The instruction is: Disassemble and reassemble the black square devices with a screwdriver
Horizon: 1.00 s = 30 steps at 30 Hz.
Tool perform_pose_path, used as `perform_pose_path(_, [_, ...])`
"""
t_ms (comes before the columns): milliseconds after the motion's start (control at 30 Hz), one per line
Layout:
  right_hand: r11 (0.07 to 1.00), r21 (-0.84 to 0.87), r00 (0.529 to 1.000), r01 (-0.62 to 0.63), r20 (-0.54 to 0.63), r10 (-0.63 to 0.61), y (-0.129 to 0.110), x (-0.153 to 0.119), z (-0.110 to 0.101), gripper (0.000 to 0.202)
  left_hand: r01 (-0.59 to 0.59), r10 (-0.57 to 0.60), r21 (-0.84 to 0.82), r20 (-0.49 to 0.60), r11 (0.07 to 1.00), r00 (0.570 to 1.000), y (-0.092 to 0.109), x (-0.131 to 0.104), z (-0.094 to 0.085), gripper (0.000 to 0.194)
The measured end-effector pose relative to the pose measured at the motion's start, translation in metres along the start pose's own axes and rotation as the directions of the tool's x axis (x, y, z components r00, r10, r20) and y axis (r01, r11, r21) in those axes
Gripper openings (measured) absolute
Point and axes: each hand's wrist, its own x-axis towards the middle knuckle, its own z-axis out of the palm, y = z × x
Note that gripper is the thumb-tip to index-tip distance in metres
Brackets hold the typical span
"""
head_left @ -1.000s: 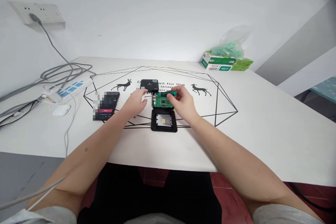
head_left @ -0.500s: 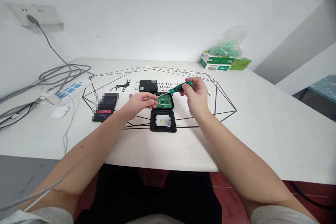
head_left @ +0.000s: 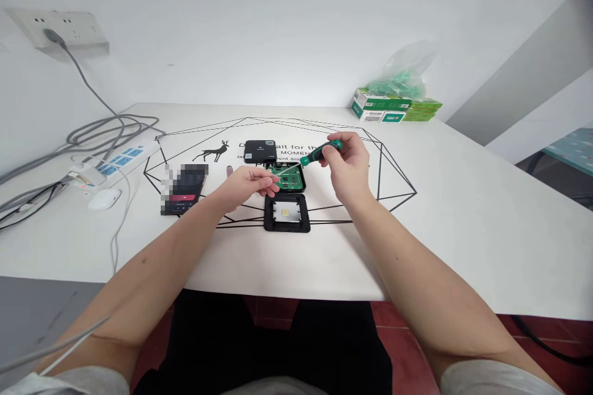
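Observation:
My right hand (head_left: 349,168) grips the green and black handle of a screwdriver (head_left: 315,155), whose thin shaft slants down to the left. The shaft's tip reaches the fingers of my left hand (head_left: 248,186), which are pinched together; whatever they hold is too small to make out. Beneath the tip lies a green circuit board (head_left: 291,181) in an open black casing, partly covered by my left fingers. Just in front is a black cover (head_left: 303,222) with a silver metal plate inside. A closed black box (head_left: 260,150) with small labels sits behind the board.
To the left lie a phone (head_left: 185,191), a white earbud case (head_left: 104,199) and a power strip (head_left: 125,160) with coiled grey cables. Green and white boxes (head_left: 382,105) with a plastic bag on top stand at the back right. The table's front edge runs below my forearms.
My left hand has shifted very slightly downward at the screwdriver's tip. The right hand keeps its grip on the screwdriver, and the whole view has moved a little.

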Motion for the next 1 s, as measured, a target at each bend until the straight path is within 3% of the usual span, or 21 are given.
perform_pose_path(267, [0.996, -0.065, 0.998, 0.057, 0.023, -0.056, -0.001, -0.003, 0.000, 0.019, 0.020, -0.024, 0.088, 0.050, 0.996, 0.998, -0.002, 0.001, 0.003, 0.025])
perform_pose_path(433, [0.986, -0.050, 0.981, 0.162, 0.118, -0.155, 0.000, -0.004, -0.003, 0.027, 0.020, -0.039, 0.192, 0.093, 0.981, 0.995, 0.001, 0.001, 0.007, 0.022])
perform_pose_path(667, [0.959, 0.094, 0.926, 0.269, 0.248, -0.284, -0.004, -0.007, -0.001, 0.041, -0.117, 0.017, 0.455, 0.217, 0.883, 0.976, 0.006, -0.006, 0.020, 0.013])
perform_pose_path(1000, [0.923, 0.038, 0.869, 0.383, 0.324, -0.374, -0.010, -0.011, -0.005, 0.038, -0.216, 0.062, 0.532, 0.292, 0.819, 0.954, 0.007, -0.009, 0.027, 0.019])
